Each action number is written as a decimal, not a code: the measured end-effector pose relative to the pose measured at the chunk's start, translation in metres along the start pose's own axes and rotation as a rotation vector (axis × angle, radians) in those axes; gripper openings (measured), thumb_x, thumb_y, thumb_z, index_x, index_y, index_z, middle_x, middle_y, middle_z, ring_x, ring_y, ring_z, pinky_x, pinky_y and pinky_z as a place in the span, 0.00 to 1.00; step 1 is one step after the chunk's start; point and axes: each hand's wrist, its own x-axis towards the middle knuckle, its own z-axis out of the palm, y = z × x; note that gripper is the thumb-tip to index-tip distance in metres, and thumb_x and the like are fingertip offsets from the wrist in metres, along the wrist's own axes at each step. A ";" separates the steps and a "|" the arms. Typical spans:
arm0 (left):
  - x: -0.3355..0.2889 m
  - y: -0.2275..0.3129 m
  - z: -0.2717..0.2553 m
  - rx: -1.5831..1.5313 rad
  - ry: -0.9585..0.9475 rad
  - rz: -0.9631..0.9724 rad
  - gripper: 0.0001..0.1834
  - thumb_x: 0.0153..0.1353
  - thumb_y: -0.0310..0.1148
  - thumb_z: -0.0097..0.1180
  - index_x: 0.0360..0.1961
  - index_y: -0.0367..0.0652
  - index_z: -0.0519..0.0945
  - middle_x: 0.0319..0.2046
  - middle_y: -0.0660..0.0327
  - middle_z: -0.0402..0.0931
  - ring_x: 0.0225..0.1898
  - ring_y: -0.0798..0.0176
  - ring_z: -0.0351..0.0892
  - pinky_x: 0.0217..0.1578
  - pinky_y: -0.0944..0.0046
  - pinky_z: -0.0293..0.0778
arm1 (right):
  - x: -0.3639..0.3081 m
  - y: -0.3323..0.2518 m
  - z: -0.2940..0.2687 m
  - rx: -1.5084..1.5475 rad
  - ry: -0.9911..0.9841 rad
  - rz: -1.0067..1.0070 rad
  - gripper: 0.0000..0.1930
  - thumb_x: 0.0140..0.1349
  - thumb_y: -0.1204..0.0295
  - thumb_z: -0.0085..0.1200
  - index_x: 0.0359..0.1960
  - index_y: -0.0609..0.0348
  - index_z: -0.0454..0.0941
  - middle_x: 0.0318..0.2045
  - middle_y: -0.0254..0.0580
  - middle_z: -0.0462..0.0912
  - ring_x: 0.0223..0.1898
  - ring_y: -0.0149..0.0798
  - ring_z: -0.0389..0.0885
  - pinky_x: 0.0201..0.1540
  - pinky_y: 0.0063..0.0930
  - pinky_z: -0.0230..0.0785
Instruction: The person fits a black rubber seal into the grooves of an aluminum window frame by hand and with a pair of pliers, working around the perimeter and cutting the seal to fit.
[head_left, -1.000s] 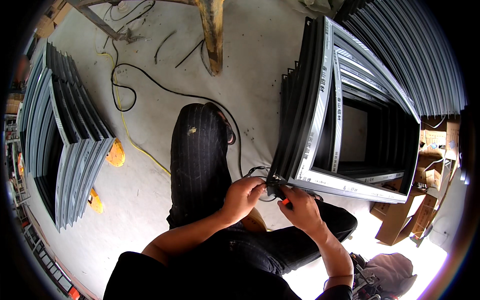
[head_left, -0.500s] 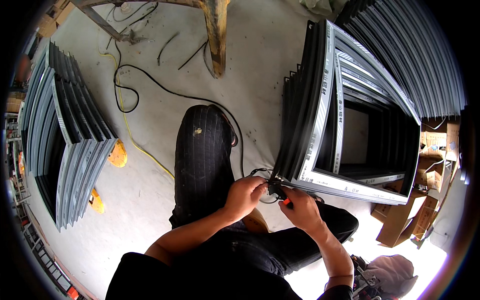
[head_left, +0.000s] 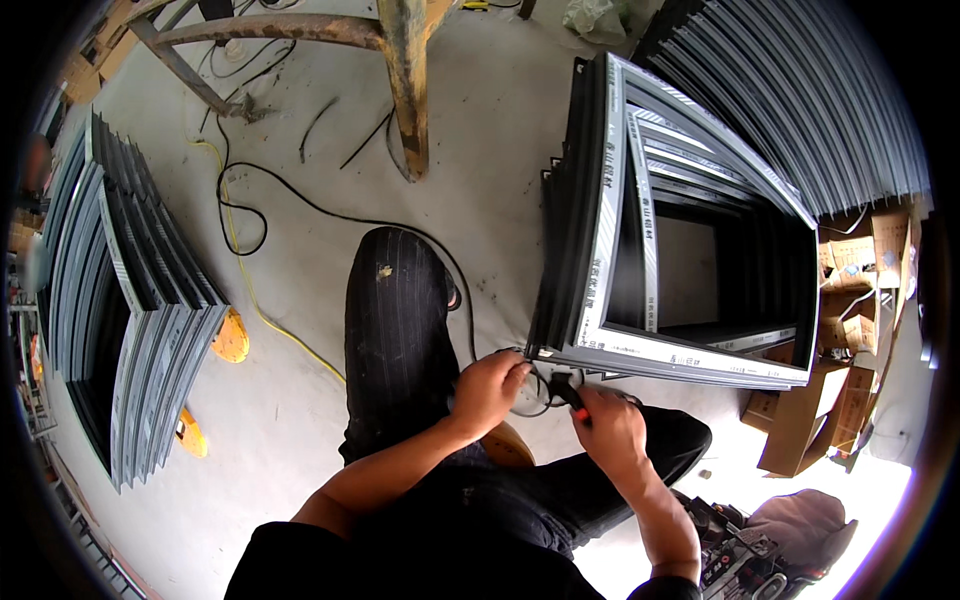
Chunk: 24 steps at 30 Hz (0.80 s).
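Observation:
My left hand (head_left: 490, 394) is closed, thumb and fingertips pinched by the near-left corner of a stacked pile of dark window-like frames (head_left: 640, 342). A thin black strip (head_left: 541, 384) curls out beside those fingertips; they appear to pinch its end, though the grip is partly hidden. My right hand (head_left: 612, 428) is wrapped round a black-and-red hand tool (head_left: 572, 397), its head pointing toward the strip and the frame corner. The tool's exact kind is hard to make out. Its head stands a little apart from my left hand.
More dark frames (head_left: 135, 300) stack at left on yellow supports (head_left: 231, 337). Long dark profiles (head_left: 800, 90) lie at far right, above cardboard boxes (head_left: 805, 420). A rusty metal stand (head_left: 403, 90) rises ahead. Black cable (head_left: 350, 217) and a yellow cord (head_left: 262, 308) cross the floor.
The tool in my right hand has moved away from my left hand and the frame corner, slightly right and nearer. My left hand stays pinched by the corner. The whole view has shifted slightly.

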 end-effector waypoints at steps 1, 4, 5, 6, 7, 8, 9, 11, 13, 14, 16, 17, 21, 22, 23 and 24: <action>-0.001 -0.002 -0.004 -0.044 -0.010 -0.045 0.05 0.62 0.26 0.53 0.32 0.35 0.78 0.20 0.58 0.78 0.22 0.68 0.76 0.25 0.68 0.71 | -0.019 0.006 -0.001 -0.013 0.038 0.041 0.11 0.50 0.68 0.58 0.36 0.52 0.76 0.23 0.45 0.77 0.27 0.50 0.78 0.28 0.41 0.71; -0.003 -0.010 -0.002 -0.259 -0.079 -0.187 0.07 0.64 0.28 0.52 0.33 0.34 0.77 0.22 0.61 0.79 0.24 0.72 0.77 0.27 0.71 0.72 | -0.087 0.012 -0.010 0.021 -0.103 0.110 0.16 0.49 0.65 0.60 0.40 0.52 0.76 0.23 0.47 0.77 0.28 0.52 0.78 0.31 0.45 0.70; -0.004 -0.015 0.003 -0.344 -0.079 -0.194 0.07 0.64 0.28 0.52 0.33 0.33 0.77 0.23 0.60 0.79 0.24 0.71 0.78 0.27 0.71 0.72 | -0.108 0.006 -0.009 -0.013 -0.222 0.155 0.18 0.47 0.64 0.61 0.41 0.52 0.76 0.24 0.48 0.77 0.29 0.53 0.78 0.32 0.46 0.70; -0.004 -0.016 0.007 -0.433 -0.084 -0.197 0.08 0.64 0.29 0.52 0.34 0.33 0.77 0.24 0.59 0.80 0.24 0.70 0.78 0.28 0.70 0.73 | -0.128 -0.002 -0.005 -0.015 -0.276 0.200 0.20 0.45 0.63 0.63 0.41 0.52 0.76 0.25 0.49 0.77 0.30 0.53 0.78 0.32 0.46 0.70; -0.005 -0.016 0.007 -0.433 -0.091 -0.198 0.08 0.65 0.28 0.51 0.35 0.33 0.78 0.25 0.60 0.80 0.27 0.70 0.79 0.30 0.71 0.74 | -0.140 -0.017 -0.009 -0.016 -0.378 0.230 0.21 0.43 0.64 0.63 0.42 0.51 0.77 0.28 0.47 0.78 0.34 0.51 0.78 0.36 0.45 0.70; -0.004 -0.011 0.007 -0.457 -0.087 -0.224 0.08 0.65 0.28 0.51 0.35 0.34 0.78 0.26 0.60 0.80 0.27 0.70 0.79 0.30 0.71 0.74 | -0.166 -0.015 0.010 0.024 -0.340 0.190 0.28 0.42 0.62 0.65 0.49 0.53 0.76 0.30 0.47 0.76 0.38 0.50 0.75 0.43 0.42 0.68; -0.007 -0.006 0.005 -0.467 -0.079 -0.261 0.08 0.65 0.28 0.51 0.35 0.34 0.78 0.26 0.60 0.80 0.27 0.70 0.79 0.31 0.71 0.74 | -0.175 -0.025 0.013 0.031 -0.257 0.153 0.28 0.42 0.62 0.65 0.49 0.53 0.76 0.32 0.46 0.76 0.40 0.48 0.74 0.46 0.41 0.66; -0.009 -0.004 0.003 -0.523 -0.077 -0.265 0.09 0.68 0.33 0.48 0.37 0.38 0.78 0.29 0.63 0.81 0.30 0.72 0.80 0.31 0.74 0.69 | -0.186 -0.037 0.019 0.018 -0.145 0.141 0.27 0.43 0.62 0.64 0.49 0.52 0.77 0.37 0.42 0.77 0.45 0.45 0.72 0.52 0.40 0.63; -0.011 -0.011 0.004 -0.542 -0.085 -0.307 0.10 0.68 0.35 0.50 0.37 0.39 0.77 0.30 0.62 0.81 0.30 0.70 0.81 0.31 0.73 0.69 | -0.196 -0.034 0.020 0.071 -0.148 0.154 0.27 0.43 0.62 0.64 0.49 0.52 0.77 0.37 0.41 0.77 0.45 0.45 0.72 0.52 0.40 0.63; -0.011 -0.012 0.004 -0.585 -0.096 -0.330 0.11 0.68 0.35 0.50 0.38 0.38 0.77 0.30 0.61 0.81 0.31 0.68 0.81 0.32 0.73 0.70 | -0.200 -0.031 0.020 0.098 -0.143 0.158 0.26 0.43 0.62 0.64 0.48 0.52 0.77 0.38 0.41 0.77 0.45 0.45 0.73 0.52 0.40 0.63; -0.011 -0.014 0.002 -0.649 -0.108 -0.361 0.11 0.67 0.36 0.50 0.38 0.38 0.77 0.31 0.60 0.80 0.31 0.66 0.80 0.32 0.71 0.71 | -0.204 -0.025 0.020 0.063 -0.209 0.123 0.23 0.44 0.63 0.63 0.45 0.52 0.78 0.39 0.39 0.78 0.46 0.45 0.73 0.51 0.40 0.64; -0.011 -0.012 0.003 -0.689 -0.113 -0.380 0.12 0.67 0.36 0.50 0.38 0.37 0.76 0.32 0.59 0.80 0.32 0.65 0.80 0.32 0.71 0.71 | -0.205 -0.020 0.020 0.054 -0.268 0.120 0.22 0.44 0.63 0.63 0.44 0.52 0.78 0.39 0.39 0.78 0.46 0.45 0.73 0.50 0.40 0.64; -0.011 -0.002 0.005 -0.769 -0.115 -0.472 0.11 0.67 0.36 0.51 0.38 0.37 0.76 0.32 0.58 0.79 0.33 0.64 0.79 0.33 0.68 0.73 | -0.179 -0.003 0.022 0.032 -0.148 0.024 0.14 0.47 0.67 0.59 0.37 0.53 0.79 0.33 0.41 0.79 0.38 0.45 0.77 0.43 0.39 0.68; -0.011 -0.001 0.003 -0.795 -0.112 -0.482 0.11 0.67 0.35 0.51 0.39 0.37 0.75 0.32 0.59 0.78 0.34 0.64 0.79 0.34 0.67 0.74 | -0.164 0.000 0.020 0.023 -0.111 -0.003 0.13 0.47 0.69 0.59 0.37 0.53 0.79 0.32 0.42 0.78 0.36 0.45 0.77 0.42 0.38 0.68; -0.012 0.001 0.003 -0.820 -0.111 -0.492 0.10 0.67 0.35 0.51 0.39 0.37 0.75 0.32 0.59 0.78 0.34 0.65 0.79 0.35 0.66 0.75 | -0.147 -0.002 0.015 0.133 0.006 -0.018 0.12 0.49 0.70 0.58 0.37 0.55 0.79 0.31 0.43 0.78 0.35 0.46 0.77 0.42 0.38 0.69; -0.013 0.002 0.003 -0.842 -0.098 -0.493 0.10 0.67 0.35 0.51 0.39 0.38 0.75 0.33 0.59 0.77 0.35 0.65 0.78 0.36 0.65 0.76 | -0.127 -0.008 0.010 0.245 0.123 -0.035 0.10 0.51 0.71 0.57 0.37 0.57 0.79 0.31 0.44 0.78 0.35 0.46 0.77 0.42 0.37 0.69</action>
